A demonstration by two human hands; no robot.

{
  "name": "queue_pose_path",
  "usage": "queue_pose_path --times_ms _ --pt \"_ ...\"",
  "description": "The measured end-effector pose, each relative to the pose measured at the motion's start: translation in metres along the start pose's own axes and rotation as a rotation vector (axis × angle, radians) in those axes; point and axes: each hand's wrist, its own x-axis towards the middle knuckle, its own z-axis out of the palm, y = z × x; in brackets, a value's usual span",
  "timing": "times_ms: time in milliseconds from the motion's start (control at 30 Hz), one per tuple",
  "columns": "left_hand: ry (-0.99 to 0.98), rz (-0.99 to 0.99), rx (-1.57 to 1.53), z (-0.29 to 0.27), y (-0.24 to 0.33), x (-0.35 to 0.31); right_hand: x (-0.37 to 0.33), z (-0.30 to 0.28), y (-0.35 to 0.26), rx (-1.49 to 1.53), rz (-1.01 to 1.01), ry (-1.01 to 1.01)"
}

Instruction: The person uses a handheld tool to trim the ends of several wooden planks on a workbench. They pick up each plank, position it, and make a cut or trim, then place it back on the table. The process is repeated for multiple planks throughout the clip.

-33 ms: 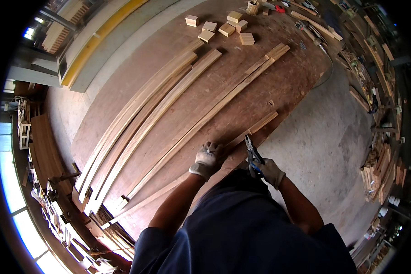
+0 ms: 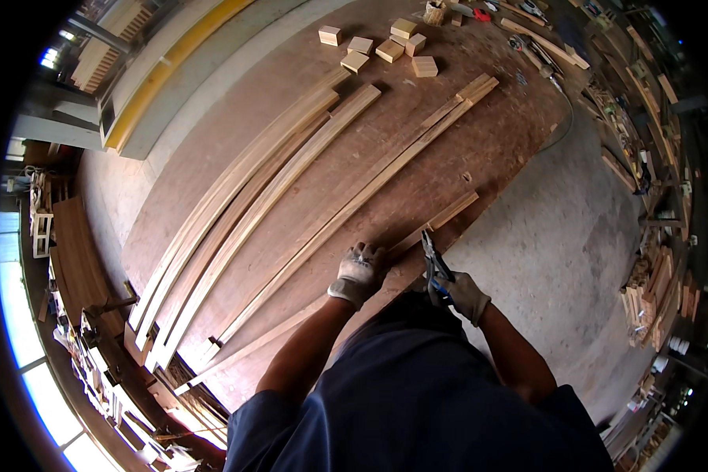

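A long thin wooden strip (image 2: 446, 213) lies along the near edge of the brown worktable (image 2: 417, 177). My left hand (image 2: 360, 270), in a pale work glove, presses down over this strip with its fingers curled round it. My right hand (image 2: 466, 295), gloved too, grips a pair of pliers (image 2: 433, 256) with dark jaws and blue-marked handles. The jaws point away from me and meet the strip's near side just right of my left hand. Whether they pinch anything is too small to tell. The strip's middle is hidden under my left hand.
Farther across the table lie several long wooden boards (image 2: 287, 169) and a narrower pair (image 2: 370, 189). Small wooden blocks (image 2: 390, 51) sit at the far end. A corded tool (image 2: 544, 69) rests at the far right corner. Stacked timber (image 2: 649, 295) stands beyond the concrete floor (image 2: 543, 259).
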Motion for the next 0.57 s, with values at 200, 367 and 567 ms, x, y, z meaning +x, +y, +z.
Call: queue_pose_path --times_ms 200,367,567 --pt "0.045 0.046 -0.009 0.01 -0.004 0.002 0.005 0.002 0.003 0.103 0.018 -0.02" --pt "0.05 0.047 -0.017 0.011 -0.006 0.001 -0.001 0.008 -0.003 0.107 0.035 0.006" --pt "0.02 0.04 -0.015 0.007 -0.004 0.002 0.0 0.005 -0.003 0.127 0.057 0.001"
